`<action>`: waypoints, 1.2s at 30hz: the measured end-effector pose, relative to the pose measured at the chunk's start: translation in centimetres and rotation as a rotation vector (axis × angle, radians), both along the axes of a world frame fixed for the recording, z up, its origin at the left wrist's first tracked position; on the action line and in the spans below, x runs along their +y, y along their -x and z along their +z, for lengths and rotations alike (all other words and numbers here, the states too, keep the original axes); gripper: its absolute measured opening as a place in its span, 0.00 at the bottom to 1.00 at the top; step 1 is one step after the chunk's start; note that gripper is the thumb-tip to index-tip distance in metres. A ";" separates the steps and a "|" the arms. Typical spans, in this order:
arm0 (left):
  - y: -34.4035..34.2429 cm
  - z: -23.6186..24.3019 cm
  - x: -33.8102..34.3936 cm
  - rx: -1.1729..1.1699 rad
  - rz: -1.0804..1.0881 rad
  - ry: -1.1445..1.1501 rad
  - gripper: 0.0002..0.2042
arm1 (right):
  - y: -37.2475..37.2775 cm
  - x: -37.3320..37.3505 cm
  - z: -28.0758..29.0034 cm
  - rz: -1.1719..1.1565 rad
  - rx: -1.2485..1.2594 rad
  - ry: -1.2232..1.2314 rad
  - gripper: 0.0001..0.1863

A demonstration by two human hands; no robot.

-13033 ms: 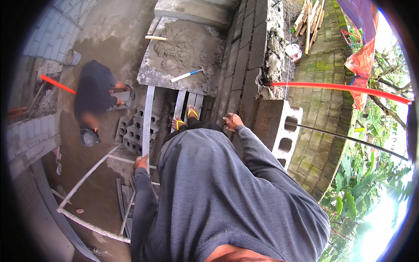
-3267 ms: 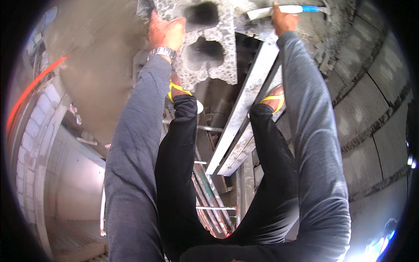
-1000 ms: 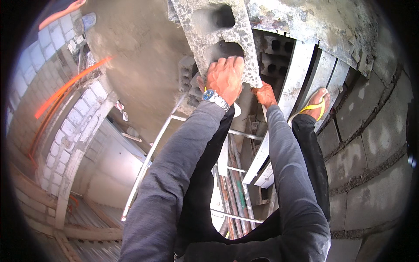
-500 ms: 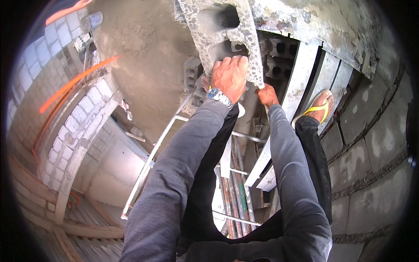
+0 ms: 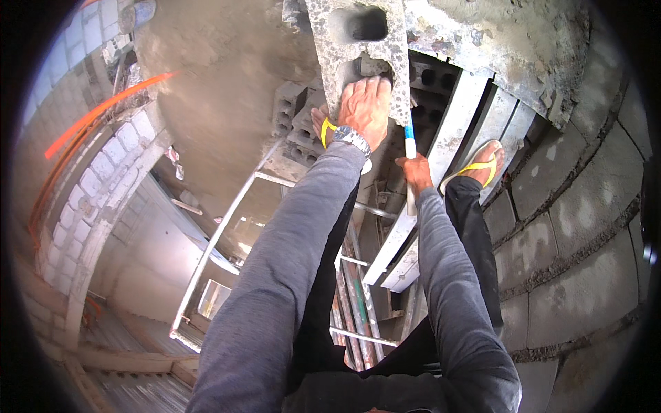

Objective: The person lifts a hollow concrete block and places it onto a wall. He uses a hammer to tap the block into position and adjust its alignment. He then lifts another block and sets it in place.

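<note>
At the upper centre of the frame, the hollow concrete block (image 5: 368, 48) has its long axis running up the picture, its lower end grasped by the nearer left hand (image 5: 365, 113), while the right hand (image 5: 415, 172), below its lower-right corner, clasps a blue-and-white hammer (image 5: 410, 146).

At top centre there is one large hollow block (image 5: 358, 49), with two openings showing. Near the middle are one blue-and-white handle (image 5: 411, 147) and one wristwatch (image 5: 353, 138). Two yellow-strapped sandals (image 5: 491, 165) appear, one left of centre, one right. Right of centre, three pale metal beams (image 5: 458, 120) slant. Further blocks (image 5: 286, 104), centre left, overlap too much to count.
</note>
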State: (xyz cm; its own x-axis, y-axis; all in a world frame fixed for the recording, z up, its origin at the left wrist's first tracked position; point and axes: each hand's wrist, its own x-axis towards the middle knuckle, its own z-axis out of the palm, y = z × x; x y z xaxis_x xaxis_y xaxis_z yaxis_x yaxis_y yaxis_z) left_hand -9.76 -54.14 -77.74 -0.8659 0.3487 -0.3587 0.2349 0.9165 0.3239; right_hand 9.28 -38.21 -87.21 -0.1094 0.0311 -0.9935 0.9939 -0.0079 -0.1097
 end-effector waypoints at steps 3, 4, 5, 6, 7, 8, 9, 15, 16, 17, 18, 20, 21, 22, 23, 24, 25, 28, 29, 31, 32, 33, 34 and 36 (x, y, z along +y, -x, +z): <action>-1.2 4.4 0.0 -0.034 0.096 0.013 0.33 | 2.8 -0.3 1.7 0.006 -0.150 0.095 0.08; -1.7 6.7 0.5 -0.039 0.140 0.019 0.34 | 2.1 -0.2 1.1 -0.004 -0.175 0.113 0.08; -2.3 9.2 0.9 -0.122 0.164 0.044 0.36 | 1.1 0.1 0.0 -0.021 -0.198 0.127 0.09; -3.0 11.8 1.1 -0.204 0.190 0.073 0.37 | 0.9 0.1 -0.6 -0.035 -0.220 0.147 0.09; -4.0 14.7 1.0 -0.312 0.264 0.060 0.37 | 1.5 -0.6 0.2 -0.063 -0.230 0.146 0.09; -4.9 17.6 1.0 -0.421 0.340 0.041 0.37 | 2.1 -1.2 0.9 -0.086 -0.248 0.135 0.09; -5.1 20.5 1.0 -0.461 0.362 0.010 0.37 | 2.3 -1.7 1.2 -0.105 -0.192 0.183 0.10; -8.2 21.2 1.0 -0.652 0.500 -0.041 0.35 | 2.6 -2.5 0.5 -0.053 -0.081 0.247 0.12; -8.6 20.2 1.0 -0.693 0.523 -0.026 0.35 | 2.9 -2.5 0.4 -0.029 -0.084 0.238 0.12; -8.1 19.3 1.1 -0.694 0.487 -0.044 0.34 | 3.0 -2.5 0.2 0.021 -0.010 0.199 0.11; -8.0 18.7 0.9 -0.646 0.485 -0.085 0.34 | 2.9 -2.4 0.5 0.035 0.008 0.187 0.11; -7.5 18.1 0.4 -0.538 0.478 -0.163 0.33 | 3.3 -2.1 1.3 0.061 0.053 0.164 0.10; -7.0 17.8 0.5 -0.500 0.476 -0.174 0.31 | 3.1 -1.4 1.0 0.221 0.076 0.098 0.08; -6.8 17.6 0.5 -0.500 0.511 -0.240 0.30 | 2.5 -0.9 1.2 0.372 0.115 0.111 0.09; -7.3 17.3 0.1 -0.513 0.552 -0.271 0.29 | 3.5 -1.8 3.3 0.317 -0.013 0.121 0.13; -7.3 17.1 0.0 -0.536 0.577 -0.327 0.29 | 4.7 -2.0 5.4 0.248 -0.142 0.095 0.16; -6.3 17.2 0.4 -0.561 0.547 -0.370 0.28 | 3.8 -0.6 5.7 0.198 -0.189 0.132 0.19; -8.0 16.5 1.5 -0.555 0.610 -0.379 0.24 | 5.0 2.8 10.7 0.521 -0.272 0.207 0.23; -8.7 16.6 1.9 -0.560 0.621 -0.395 0.23 | 5.7 5.0 13.1 0.649 -0.245 0.182 0.26; -10.4 19.3 1.7 -0.555 0.647 -0.388 0.21 | 6.7 7.6 19.5 0.863 -0.158 0.066 0.36; -10.7 21.2 1.3 -0.566 0.659 -0.402 0.20 | 7.9 8.3 22.7 0.929 -0.163 0.025 0.41; -11.9 21.6 0.2 -0.377 0.573 -0.438 0.21 | 9.8 9.5 25.5 0.927 -0.195 0.046 0.38; -11.6 23.2 -0.2 -0.555 0.823 -0.550 0.22 | 12.2 10.6 28.0 1.009 -0.216 0.112 0.36; -9.9 27.1 -1.3 -0.572 0.749 -0.505 0.24 | 13.6 14.3 31.2 0.951 -0.331 0.167 0.36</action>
State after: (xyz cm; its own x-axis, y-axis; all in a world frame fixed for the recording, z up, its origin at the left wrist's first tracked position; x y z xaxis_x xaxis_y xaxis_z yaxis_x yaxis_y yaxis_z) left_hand 0.10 -55.45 -50.64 -0.6697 0.0194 -0.7424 -0.6395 0.4931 0.5898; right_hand -4.35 -23.91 -56.05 0.2647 -0.0672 -0.9620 0.5765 0.8107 0.1020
